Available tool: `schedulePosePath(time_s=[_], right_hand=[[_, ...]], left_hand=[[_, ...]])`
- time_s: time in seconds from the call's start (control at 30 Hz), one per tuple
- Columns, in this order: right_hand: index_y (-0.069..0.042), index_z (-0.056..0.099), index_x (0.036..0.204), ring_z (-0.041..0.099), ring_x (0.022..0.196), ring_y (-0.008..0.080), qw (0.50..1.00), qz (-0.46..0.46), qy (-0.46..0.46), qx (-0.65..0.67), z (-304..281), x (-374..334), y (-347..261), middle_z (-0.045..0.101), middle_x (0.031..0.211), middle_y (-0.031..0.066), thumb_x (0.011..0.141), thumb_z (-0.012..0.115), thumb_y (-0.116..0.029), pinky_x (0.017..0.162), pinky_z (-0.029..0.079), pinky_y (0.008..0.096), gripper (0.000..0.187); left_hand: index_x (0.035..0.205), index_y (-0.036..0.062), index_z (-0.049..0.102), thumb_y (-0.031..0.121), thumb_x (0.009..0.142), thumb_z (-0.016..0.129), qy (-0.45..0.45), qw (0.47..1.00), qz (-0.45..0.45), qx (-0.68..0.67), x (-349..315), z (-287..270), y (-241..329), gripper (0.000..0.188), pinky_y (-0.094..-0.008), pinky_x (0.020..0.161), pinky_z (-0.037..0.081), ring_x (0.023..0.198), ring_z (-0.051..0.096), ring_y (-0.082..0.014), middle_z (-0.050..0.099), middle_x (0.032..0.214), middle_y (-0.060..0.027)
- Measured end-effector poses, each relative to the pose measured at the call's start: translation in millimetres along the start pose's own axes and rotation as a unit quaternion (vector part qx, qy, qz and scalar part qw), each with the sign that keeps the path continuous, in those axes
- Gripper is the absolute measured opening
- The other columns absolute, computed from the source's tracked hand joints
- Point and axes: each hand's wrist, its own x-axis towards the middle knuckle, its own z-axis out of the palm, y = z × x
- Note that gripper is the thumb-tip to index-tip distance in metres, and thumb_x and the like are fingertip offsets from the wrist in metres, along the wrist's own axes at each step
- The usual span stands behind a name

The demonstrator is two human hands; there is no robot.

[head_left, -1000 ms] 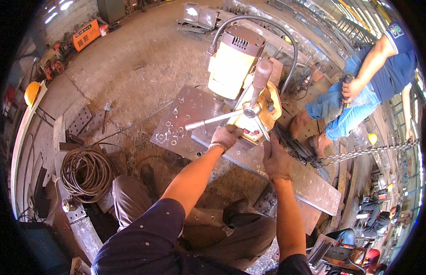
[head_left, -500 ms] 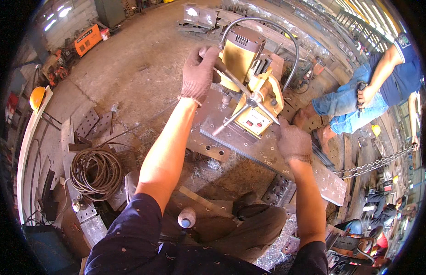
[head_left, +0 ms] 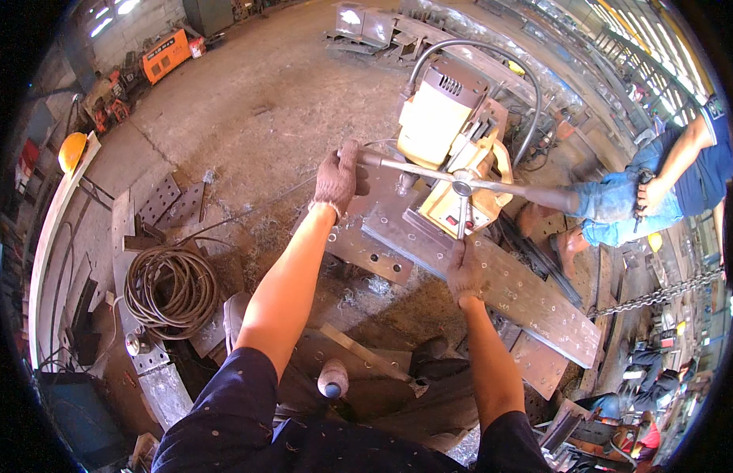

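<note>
In front of me a yellow magnetic drill (head_left: 436, 120) stands on a long steel plate (head_left: 532, 293) marked with small chalk circles. Its three-spoked feed handle (head_left: 462, 188) faces me. My left hand (head_left: 335, 180), in a brown knitted glove, is closed round the grip of the spoke that points left. My right hand (head_left: 464, 276), gloved alike, is closed on the end of the spoke pointing down toward me. That hand hides the spoke's tip. The third spoke reaches right, and its end overlaps the co-worker's leg in view.
A co-worker (head_left: 674, 177) stands at the right, holding a dark object, near a hanging chain (head_left: 658, 293). Coiled cable (head_left: 171, 292) lies on the left. A bottle (head_left: 333, 378) stands close to me. An orange machine (head_left: 165, 57) sits far left; a yellow helmet (head_left: 72, 151) rests on a beam.
The feed handle has turned: its left grip came down with my left hand. My right hand moved left and down onto the lower spoke. The whole view has shifted slightly.
</note>
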Motion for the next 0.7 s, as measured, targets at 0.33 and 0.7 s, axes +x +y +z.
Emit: schedulePosePath(time_s=[0.33, 0.7], right_hand=[[-0.011, 0.069, 0.145, 0.074, 0.103, 0.0523, 0.984, -0.104, 0.037, -0.142, -104.0, -0.2, -1.4, 0.076, 0.111, 0.0322, 0.115, 0.055, -0.04, 0.088, 0.059, 0.0575, 0.044], [-0.015, 0.067, 0.142, 0.075, 0.107, 0.0484, 0.958, -0.066, -0.013, -0.278, -157.2, 4.0, -78.4, 0.078, 0.115, 0.026, 0.111, 0.056, -0.037, 0.091, 0.058, 0.0591, 0.04]], left_hand=[[0.117, 0.002, 0.071, 0.062, 0.108, 0.059, 0.001, 0.983, -0.172, -0.067, -23.9, 4.1, -109.1, 0.062, -0.0459, 0.064, 0.064, 0.069, 0.074, -0.0264, 0.074, 0.087, -0.0138], [0.122, 0.0006, 0.068, 0.054, 0.108, 0.065, -0.276, 0.926, -0.209, 0.148, -169.3, 23.2, -151.3, 0.056, -0.0398, 0.078, 0.06, 0.081, 0.072, -0.0209, 0.072, 0.095, -0.0102]])
